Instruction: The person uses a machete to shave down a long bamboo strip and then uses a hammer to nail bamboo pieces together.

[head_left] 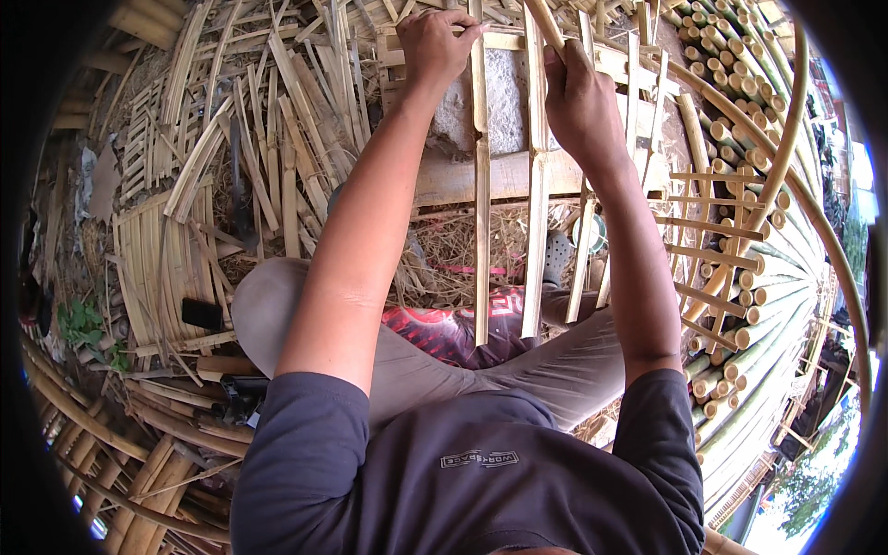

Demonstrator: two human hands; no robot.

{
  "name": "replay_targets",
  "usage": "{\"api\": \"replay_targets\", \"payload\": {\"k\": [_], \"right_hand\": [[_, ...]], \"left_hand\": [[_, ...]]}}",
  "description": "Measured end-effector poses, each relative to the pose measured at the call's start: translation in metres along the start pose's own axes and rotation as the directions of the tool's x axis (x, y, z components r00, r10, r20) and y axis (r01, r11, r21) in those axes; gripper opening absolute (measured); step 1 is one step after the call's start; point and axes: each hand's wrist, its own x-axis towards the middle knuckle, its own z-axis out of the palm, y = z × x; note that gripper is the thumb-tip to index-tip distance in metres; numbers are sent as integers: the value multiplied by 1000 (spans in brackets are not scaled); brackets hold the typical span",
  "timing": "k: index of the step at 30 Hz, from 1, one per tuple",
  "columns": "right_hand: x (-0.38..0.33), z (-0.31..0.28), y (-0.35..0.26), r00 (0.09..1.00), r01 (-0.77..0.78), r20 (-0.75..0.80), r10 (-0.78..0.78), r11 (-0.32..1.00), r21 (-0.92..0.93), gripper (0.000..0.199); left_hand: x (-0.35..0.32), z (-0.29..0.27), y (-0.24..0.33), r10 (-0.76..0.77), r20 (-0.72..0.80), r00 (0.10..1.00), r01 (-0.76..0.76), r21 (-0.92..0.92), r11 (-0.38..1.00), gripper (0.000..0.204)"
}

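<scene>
Both arms reach forward over my crossed legs. At the far edge, my left hand [435, 48] is closed in a pinch, with its fingertips against a long bamboo slat [480, 194]. Whatever lies between those fingertips is too small to make out. My right hand [585, 111] wraps round a rounded wooden handle [547, 26], whose far end runs out of view. Beneath it passes a second bamboo slat [536, 203], and further slats [581, 250] lie to the right. The slats stretch toward my lap, over a wooden plank [453, 180] and a pale stone block [504, 106].
Loose bamboo strips [296, 120] are heaped at the left, near a slatted panel [162, 250] and a dark phone-like object [202, 314]. On the right stand stacked bamboo poles [758, 314], a ladder-like bamboo frame [708, 250] and a curved pole [837, 250]. Shavings [435, 245] litter the ground.
</scene>
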Motion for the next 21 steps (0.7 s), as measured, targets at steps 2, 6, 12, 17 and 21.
{"api": "replay_targets", "payload": {"k": [2,6,12,17,21], "right_hand": [[1,8,9,997,25,80,-19,997,-68,20],[-1,9,5,989,-21,147,30,998,-58,19],[-5,11,3,989,-42,140,53,996,-78,20],[-4,9,0,995,-63,80,62,998,18,18],[-8,13,-3,990,-98,97,98,995,-8,21]], "left_hand": [[2,1,-5,69,-58,996,-69,-3,998,25],[1,2,-7,82,-99,992,-87,-44,995,26],[-1,-5,2,-22,10,1000,22,7,1000,27],[0,0,-7,95,-90,991,-94,15,995,25],[1,-1,-8,-14,21,1000,15,-45,999,25]]}}
